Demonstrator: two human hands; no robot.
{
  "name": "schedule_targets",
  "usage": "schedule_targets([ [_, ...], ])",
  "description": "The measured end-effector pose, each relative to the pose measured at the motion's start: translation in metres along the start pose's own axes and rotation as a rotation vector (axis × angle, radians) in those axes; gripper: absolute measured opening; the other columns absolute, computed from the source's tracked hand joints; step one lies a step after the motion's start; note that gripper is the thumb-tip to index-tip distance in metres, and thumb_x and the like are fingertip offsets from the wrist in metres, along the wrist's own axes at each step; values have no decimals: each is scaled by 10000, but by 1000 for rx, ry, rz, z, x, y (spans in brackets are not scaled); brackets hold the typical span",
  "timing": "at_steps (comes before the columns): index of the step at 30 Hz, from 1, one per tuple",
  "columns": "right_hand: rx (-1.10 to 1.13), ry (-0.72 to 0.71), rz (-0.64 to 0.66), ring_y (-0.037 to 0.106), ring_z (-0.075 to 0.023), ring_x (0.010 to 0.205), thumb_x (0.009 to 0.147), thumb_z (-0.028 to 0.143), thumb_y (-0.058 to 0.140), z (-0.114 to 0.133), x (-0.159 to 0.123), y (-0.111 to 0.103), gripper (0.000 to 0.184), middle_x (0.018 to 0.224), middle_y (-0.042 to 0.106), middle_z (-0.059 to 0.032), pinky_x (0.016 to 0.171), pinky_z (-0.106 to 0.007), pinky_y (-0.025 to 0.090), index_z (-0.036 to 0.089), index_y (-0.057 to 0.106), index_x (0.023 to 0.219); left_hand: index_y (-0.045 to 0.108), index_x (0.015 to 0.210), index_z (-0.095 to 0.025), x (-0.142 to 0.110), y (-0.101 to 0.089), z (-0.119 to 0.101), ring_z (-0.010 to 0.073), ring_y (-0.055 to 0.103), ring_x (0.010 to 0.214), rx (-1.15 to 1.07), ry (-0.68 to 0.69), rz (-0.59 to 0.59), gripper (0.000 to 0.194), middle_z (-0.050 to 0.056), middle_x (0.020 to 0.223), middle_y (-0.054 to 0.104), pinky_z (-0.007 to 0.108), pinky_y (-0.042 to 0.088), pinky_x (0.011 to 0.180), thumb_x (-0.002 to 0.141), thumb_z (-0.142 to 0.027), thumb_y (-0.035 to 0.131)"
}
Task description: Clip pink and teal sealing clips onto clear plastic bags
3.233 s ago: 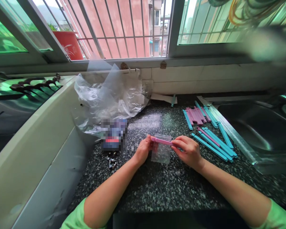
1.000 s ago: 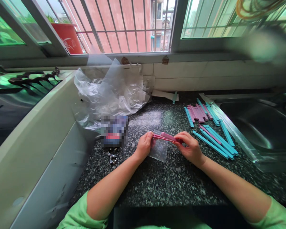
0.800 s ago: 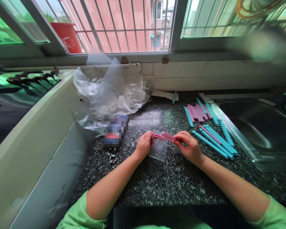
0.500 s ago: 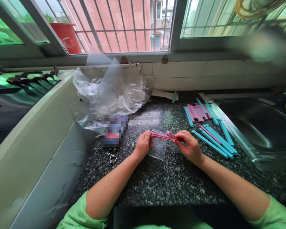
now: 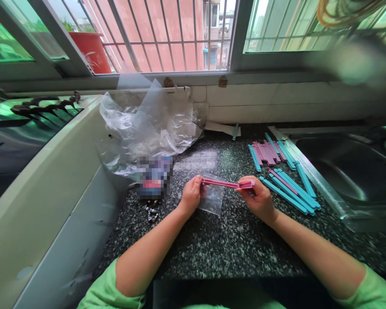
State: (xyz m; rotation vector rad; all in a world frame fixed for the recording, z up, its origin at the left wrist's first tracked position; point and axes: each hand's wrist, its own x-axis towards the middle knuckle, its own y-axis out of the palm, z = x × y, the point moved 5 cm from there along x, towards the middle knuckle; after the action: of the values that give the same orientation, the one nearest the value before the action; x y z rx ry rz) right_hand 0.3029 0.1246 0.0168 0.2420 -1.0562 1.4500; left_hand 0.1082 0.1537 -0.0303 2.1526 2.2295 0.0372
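Over the speckled black countertop (image 5: 193, 253), left hand (image 5: 190, 196) and right hand (image 5: 260, 199) are facing, pinching a slim pink plastic clip (image 5: 220, 183), now unfolding wider.

The clip (image 5: 221, 183) lay between the left fingers (image 5: 198, 180) and right fingers (image 5: 245, 195), the small bag (image 5: 214, 202) overlapping it nearer the left. Left of the left fingers sat the pixelated item (image 5: 156, 178), a bracelet (image 5: 153, 213) before it, plastic sheeting (image 5: 148, 128) behind. Right of the right fingers, loose clips (image 5: 297, 188) lay on the counter (image 5: 212, 249), the sink (image 5: 313, 176) beyond them
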Motion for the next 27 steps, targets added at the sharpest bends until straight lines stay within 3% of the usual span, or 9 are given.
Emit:
schedule_targets([
  [6,72,-15,-21,570,-160,823,778,94,570,-4,-2,0,189,849,581,-39,742,-323,493,213,550,923,469,597,-177,1,-1,0,84,384,394,-33,-10,-12,432,-43,451,445,215,290,401,733,-587,465],
  [17,156,46,-62,594,-178,821,777,152,590,-4,-1,-3,118,841,599,-46,742,-366,522,215,569,875,472,574,-179,1,-3,-4,77,378,391,-95,-4,-38,413,-52,428,432,215,291,404,718,-565,496],
  [27,177,107,-7,611,-170,836,805,179,566,-7,-3,-3,110,888,622,-51,741,-353,532,215,537,905,484,586,-168,4,-3,2,70,375,387,-175,-36,-54,423,-52,437,444,217,281,398,691,-575,526],
])
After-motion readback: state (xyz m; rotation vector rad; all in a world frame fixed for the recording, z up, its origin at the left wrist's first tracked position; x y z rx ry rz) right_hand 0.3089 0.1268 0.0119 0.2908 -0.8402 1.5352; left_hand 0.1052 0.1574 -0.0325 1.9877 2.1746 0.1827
